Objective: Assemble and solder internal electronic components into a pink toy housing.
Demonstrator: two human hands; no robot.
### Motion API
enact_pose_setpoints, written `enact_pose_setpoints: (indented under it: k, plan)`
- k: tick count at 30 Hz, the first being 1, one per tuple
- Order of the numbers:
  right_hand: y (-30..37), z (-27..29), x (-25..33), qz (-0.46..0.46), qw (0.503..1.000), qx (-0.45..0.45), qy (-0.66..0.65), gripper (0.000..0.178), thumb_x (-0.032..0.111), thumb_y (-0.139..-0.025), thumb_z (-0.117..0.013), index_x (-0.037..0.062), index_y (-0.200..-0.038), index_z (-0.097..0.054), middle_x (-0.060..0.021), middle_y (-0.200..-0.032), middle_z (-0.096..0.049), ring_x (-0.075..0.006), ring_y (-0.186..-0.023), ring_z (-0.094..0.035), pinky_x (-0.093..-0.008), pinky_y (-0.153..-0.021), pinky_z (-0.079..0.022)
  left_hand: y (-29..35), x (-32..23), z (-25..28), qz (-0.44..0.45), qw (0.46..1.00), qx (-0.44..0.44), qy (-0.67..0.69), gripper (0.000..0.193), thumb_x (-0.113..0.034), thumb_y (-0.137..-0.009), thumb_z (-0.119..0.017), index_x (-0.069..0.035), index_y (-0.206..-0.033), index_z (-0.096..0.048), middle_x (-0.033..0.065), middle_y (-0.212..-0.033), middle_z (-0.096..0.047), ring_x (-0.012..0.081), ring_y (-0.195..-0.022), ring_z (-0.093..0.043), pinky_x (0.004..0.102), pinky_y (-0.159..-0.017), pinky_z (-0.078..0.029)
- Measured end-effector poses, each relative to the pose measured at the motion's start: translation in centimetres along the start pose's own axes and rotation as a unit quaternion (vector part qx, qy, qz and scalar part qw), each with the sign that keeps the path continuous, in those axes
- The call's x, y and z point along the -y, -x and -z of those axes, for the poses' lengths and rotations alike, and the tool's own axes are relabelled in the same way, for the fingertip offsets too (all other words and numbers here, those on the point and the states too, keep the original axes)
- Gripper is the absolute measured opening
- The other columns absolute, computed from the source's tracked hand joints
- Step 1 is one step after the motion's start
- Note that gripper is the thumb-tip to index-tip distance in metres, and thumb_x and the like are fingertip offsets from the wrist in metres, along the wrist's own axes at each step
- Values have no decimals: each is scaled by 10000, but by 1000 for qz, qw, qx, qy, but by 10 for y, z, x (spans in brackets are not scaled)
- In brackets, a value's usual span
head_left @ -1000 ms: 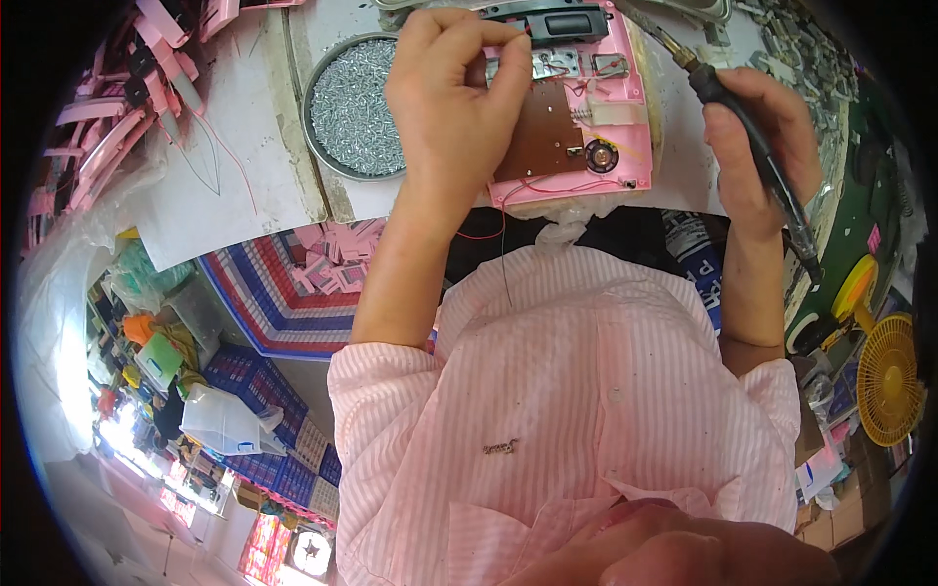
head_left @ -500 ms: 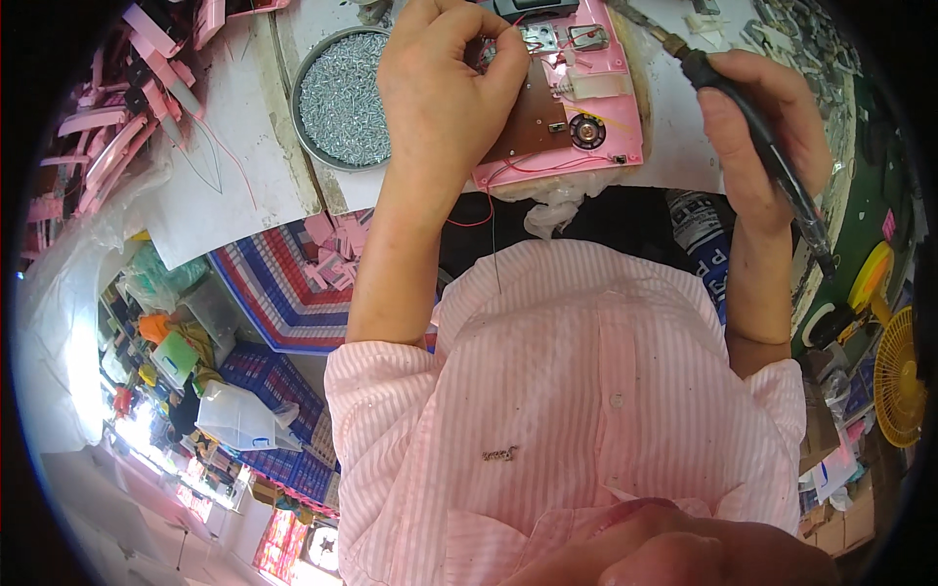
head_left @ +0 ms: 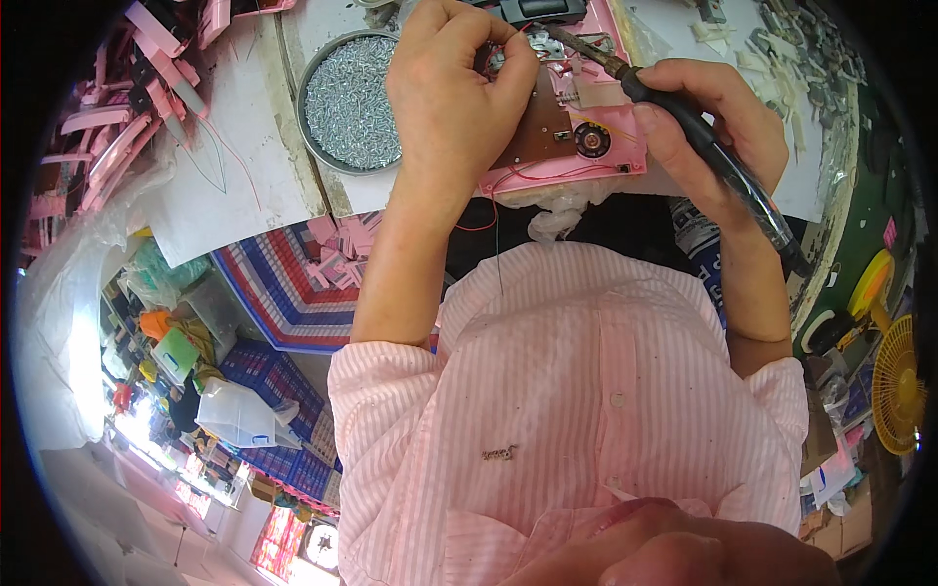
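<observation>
My right hand (head_left: 728,117) grips a soldering iron (head_left: 699,132) by its black handle. The iron's metal shaft slants up and left over a pink plastic housing (head_left: 572,172), with its tip close to my left fingertips. My left hand (head_left: 440,93) is closed in a pinch at the housing's left side, on a thin red wire (head_left: 525,28) as far as I can see; its palm hides part of the work. Inside the housing lie a brown circuit board (head_left: 535,137) and a round black speaker (head_left: 592,140). Loose wires hang over the near edge.
Left of my hand stands a round dish (head_left: 304,125) full of small metal screws. Pink plastic parts (head_left: 117,146) pile up at the far left, grey and white small parts (head_left: 782,59) at the far right. Below the table edge is a striped basket (head_left: 283,293) holding pink pieces.
My right hand has brought the soldering iron left, so its tip has come over the housing near my left fingers. The left hand keeps its pinch and has shifted slightly right.
</observation>
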State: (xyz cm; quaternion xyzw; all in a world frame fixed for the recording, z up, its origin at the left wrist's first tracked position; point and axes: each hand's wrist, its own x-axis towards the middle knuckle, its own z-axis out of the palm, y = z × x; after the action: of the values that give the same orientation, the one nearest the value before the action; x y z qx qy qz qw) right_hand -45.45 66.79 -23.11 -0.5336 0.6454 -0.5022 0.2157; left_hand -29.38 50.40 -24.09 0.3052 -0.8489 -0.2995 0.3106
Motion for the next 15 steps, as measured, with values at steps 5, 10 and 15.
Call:
enact_pose_setpoints:
  k: [5, 10, 15]
  plan:
    - [-1, 1, -1, 8, 999, -10, 42, 276, 66, -891, -767, -33, -1130, -670, -83, -990, -728, -102, -844, -665, -217, -764, -515, -1, 0, 0, -4, 1000, 2, 0, 79, 17, -775, -701, 5, -766, -623, 123, -756, -541, 259, -632, -561, 352, -568, -443]
    - [-2, 2, -3, 7, 1000, -6, 26, 282, 81, -884, -775, -27, -1125, -677, -84, -993, -731, -102, -840, -667, -217, -757, -514, 0, 0, -1, 2, 1000, -5, 10, 82, 25, -771, -697, 4, -762, -617, 120, -751, -536, 256, -621, -549, 350, -566, -440]
    - [-2, 4, -5, 12, 999, 7, 40, 283, 87, -882, -777, -23, -1124, -679, -81, -984, -735, -104, -834, -674, -220, -750, -519, -3, -11, 2, -2, 1000, -3, -3, 95, 30, -770, -697, 9, -762, -605, 123, -754, -532, 255, -618, -545, 347, -560, -434]
